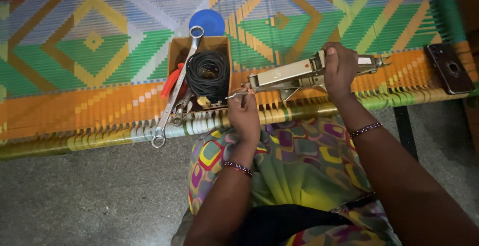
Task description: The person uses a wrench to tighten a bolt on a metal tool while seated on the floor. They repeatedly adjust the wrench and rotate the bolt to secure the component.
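While a brown box [175,51] sits left, the right hand [340,69] grips the jack [294,74], lying left-right; the left hand [243,114] pinches its left-end rod [235,95].

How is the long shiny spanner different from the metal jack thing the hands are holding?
The spanner is thin, flat and silver, with a ring at each end; the jack is chunky, folded and beige. The spanner lies untouched, leaning from the cardboard box; the jack is gripped by the right hand while the left hand works at its end. Both are metal tools.
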